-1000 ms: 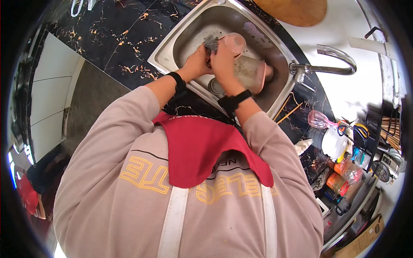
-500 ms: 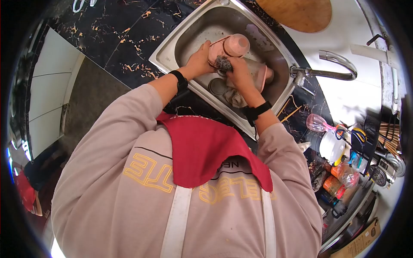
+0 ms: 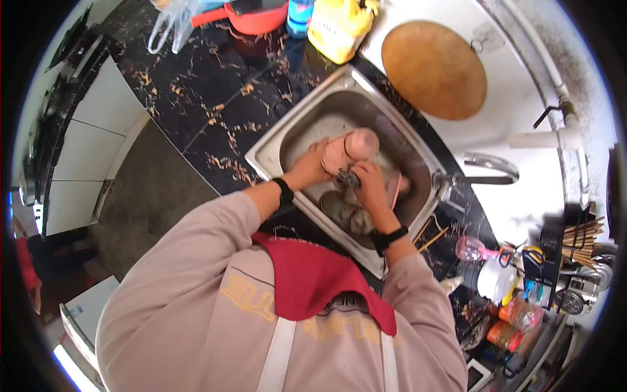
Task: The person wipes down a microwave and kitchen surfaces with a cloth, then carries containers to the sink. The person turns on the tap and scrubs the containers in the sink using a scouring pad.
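Over the steel sink (image 3: 262, 159), my left hand (image 3: 311, 168) is wrapped round a pink container (image 3: 336, 155) with a rounded, cup-like end, tilted on its side. My right hand (image 3: 369, 187) grips a dark grey steel wool scourer (image 3: 349, 176) and presses it against the container's lower side. Below my hands in the basin lie a crumpled greyish cloth (image 3: 361, 221) and a round, dark-rimmed piece (image 3: 331, 203). Partly hidden behind my right hand is another pink-edged item (image 3: 394, 185).
A chrome faucet (image 3: 483, 171) stands at the sink's right. A round wooden board (image 3: 434, 70) leans at the back near a yellow jug (image 3: 339, 29) and a red pan (image 3: 258, 18). Chopsticks (image 3: 431, 239) and a pink-handled item (image 3: 473, 249) lie right of the sink.
The view has tilted up, bringing the yellow jug and red pan into sight. Both hands keep their holds, and the scourer stays against the container's lower side.
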The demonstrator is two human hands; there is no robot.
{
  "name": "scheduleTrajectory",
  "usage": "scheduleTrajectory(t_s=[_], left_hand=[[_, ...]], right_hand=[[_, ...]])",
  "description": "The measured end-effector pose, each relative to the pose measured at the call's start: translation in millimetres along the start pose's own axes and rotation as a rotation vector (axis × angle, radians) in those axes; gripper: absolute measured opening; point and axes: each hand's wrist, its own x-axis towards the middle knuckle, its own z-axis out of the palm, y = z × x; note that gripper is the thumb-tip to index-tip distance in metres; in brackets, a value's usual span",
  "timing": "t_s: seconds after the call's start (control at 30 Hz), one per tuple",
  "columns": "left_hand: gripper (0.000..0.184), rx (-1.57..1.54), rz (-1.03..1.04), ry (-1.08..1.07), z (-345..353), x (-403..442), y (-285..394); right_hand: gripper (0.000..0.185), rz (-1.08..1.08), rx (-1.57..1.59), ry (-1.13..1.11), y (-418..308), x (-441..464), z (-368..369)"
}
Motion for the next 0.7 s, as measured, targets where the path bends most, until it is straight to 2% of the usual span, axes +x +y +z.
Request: scheduleTrajectory(t_s=[0.07, 0.1, 0.13, 0.17, 0.2, 0.23, 0.27, 0.3, 0.33, 0.37, 0.43, 0.53, 0.57, 0.6, 0.63, 0.67, 0.7], left_hand=[[0.112, 0.008, -0.002, -0.024, -5.5, -1.7, 3.8], [0.114, 0.144, -0.017, -0.052, -8.9, -3.0, 8.2], [0.116, 0.280, -0.035, -0.082, -13.0, -2.1, 11.7], [0.090, 0.287, -0.029, -0.049, -18.8, 0.1, 14.1], [0.090, 0.293, -0.022, -0.040, -26.6, 7.0, 14.4], [0.070, 0.290, 0.059, -0.039, -38.3, 18.7, 14.1], [0.051, 0.288, 0.139, -0.038, -50.0, 31.0, 14.9], [0.024, 0.265, 0.186, 0.043, -68.4, 38.4, 33.4], [0.022, 0.183, 0.272, 0.137, -83.3, 50.1, 45.2], [0.020, 0.099, 0.358, 0.228, -97.4, 63.3, 56.3], [0.017, 0.124, 0.431, 0.402, -126.6, 89.9, 86.2], [0.022, 0.058, 0.352, 0.389, -171.6, 123.2, 135.1], [0.021, 0.081, 0.476, 0.507, -179.0, 137.6, 143.6], [0.025, 0.124, 0.568, 0.505, -186.1, 160.1, 141.3], [0.025, 0.144, 0.596, 0.501, -193.1, 175.5, 147.2], [0.025, 0.148, 0.772, 0.598, -194.6, 198.3, 143.8], [0.025, 0.212, 0.809, 0.613, -198.4, 214.1, 144.2]], right_hand=[[0.031, 0.029, 0.076, 0.046, -3.6, -0.2, -8.6], [0.032, 0.346, 0.408, 0.024, -3.7, -0.8, -11.0], [0.032, 0.496, 0.578, 0.002, -2.8, -1.5, -13.2], [0.033, 0.655, 0.741, 0.003, -1.7, -2.4, -15.2], [0.032, 0.724, 1.128, 0.089, -3.1, 0.5, -20.7], [0.031, 0.773, 1.521, 0.175, -3.7, 6.9, -25.3], [0.031, 0.755, 1.523, 0.177, -3.6, 13.9, -30.4], [0.033, 0.784, 1.712, 0.156, -10.5, 21.8, -42.4], [0.034, 0.813, 1.901, 0.131, -13.6, 27.2, -49.7], [0.041, 0.870, 1.916, 0.153, -2.9, 32.0, -41.5], [0.041, 0.807, 1.969, 0.171, -6.6, 56.4, -52.8], [0.043, 0.698, 2.034, 0.159, -1.5, 97.3, -63.7], [0.037, 0.677, 2.086, 0.154, -6.8, 115.6, -70.5], [0.032, 0.654, 2.137, 0.149, -8.6, 133.8, -73.9], [0.032, 0.657, 2.134, 0.154, -3.4, 150.9, -71.3], [0.034, 0.610, 2.097, 0.177, 3.1, 167.2, -66.6], [0.036, 0.565, 2.060, 0.200, 8.0, 181.5, -62.2]])
